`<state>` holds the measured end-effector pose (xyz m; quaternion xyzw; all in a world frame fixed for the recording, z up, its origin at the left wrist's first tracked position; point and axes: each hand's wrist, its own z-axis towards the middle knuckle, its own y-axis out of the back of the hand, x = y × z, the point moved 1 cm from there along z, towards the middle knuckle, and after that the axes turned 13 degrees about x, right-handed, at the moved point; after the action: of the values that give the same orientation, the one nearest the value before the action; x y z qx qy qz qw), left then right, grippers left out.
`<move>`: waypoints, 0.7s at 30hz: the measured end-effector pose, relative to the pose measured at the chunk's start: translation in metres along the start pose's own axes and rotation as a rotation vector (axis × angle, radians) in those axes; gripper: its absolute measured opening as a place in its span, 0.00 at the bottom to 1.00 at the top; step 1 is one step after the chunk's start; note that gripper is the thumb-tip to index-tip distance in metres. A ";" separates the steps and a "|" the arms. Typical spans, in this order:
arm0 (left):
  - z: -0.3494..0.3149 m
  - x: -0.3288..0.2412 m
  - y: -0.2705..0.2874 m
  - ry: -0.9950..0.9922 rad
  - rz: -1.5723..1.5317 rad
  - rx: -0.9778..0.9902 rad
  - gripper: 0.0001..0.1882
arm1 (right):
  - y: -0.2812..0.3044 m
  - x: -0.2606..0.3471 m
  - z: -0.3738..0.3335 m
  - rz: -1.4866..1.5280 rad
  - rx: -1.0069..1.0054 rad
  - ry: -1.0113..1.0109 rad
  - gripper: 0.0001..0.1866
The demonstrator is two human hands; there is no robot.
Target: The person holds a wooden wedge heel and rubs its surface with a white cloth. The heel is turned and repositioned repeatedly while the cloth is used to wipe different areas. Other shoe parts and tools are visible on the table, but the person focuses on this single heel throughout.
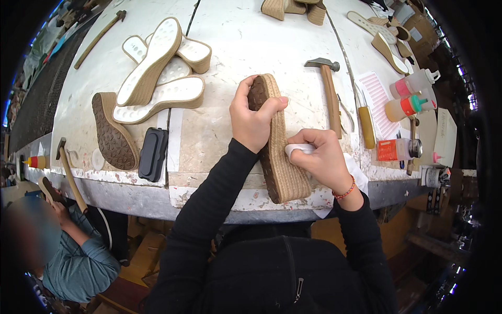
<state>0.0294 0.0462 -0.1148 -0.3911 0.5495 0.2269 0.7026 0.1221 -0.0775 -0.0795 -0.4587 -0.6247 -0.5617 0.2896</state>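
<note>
My left hand [253, 119] is closed around the narrow upper end of a wedge shoe sole [281, 167], its thumb across the woven rope side. The sole stands on its edge, its brown patterned tread facing left and its thick heel toward me. Pinched in the fingers of my right hand [325, 161] is a small white cloth [300, 149], held against the sole's rope-covered side. A larger white cloth [355, 170] lies beneath my right wrist; whether it joins the pinched piece is hidden.
Several white-topped wedge soles [151, 65] are heaped at left, near a brown-treaded sole [112, 131] and a black case [153, 154]. A hammer [329, 94], a yellow-handled tool [366, 125] and squeeze bottles [405, 107] lie to the right. A co-worker [78, 261] sits at lower left.
</note>
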 end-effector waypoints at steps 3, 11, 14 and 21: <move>-0.002 0.000 0.000 0.001 0.007 -0.006 0.26 | -0.003 0.002 -0.002 -0.025 -0.017 0.024 0.06; 0.004 0.002 -0.001 -0.030 0.021 -0.027 0.26 | -0.003 -0.003 0.001 -0.005 -0.064 0.031 0.06; 0.003 0.001 -0.001 -0.018 0.011 -0.019 0.26 | -0.002 -0.005 0.002 0.104 -0.030 -0.041 0.06; 0.003 0.003 0.000 -0.022 -0.004 -0.034 0.25 | -0.013 0.004 0.000 -0.290 -0.177 0.180 0.07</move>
<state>0.0317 0.0485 -0.1171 -0.4014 0.5372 0.2390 0.7022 0.1090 -0.0759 -0.0811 -0.3354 -0.6041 -0.6890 0.2188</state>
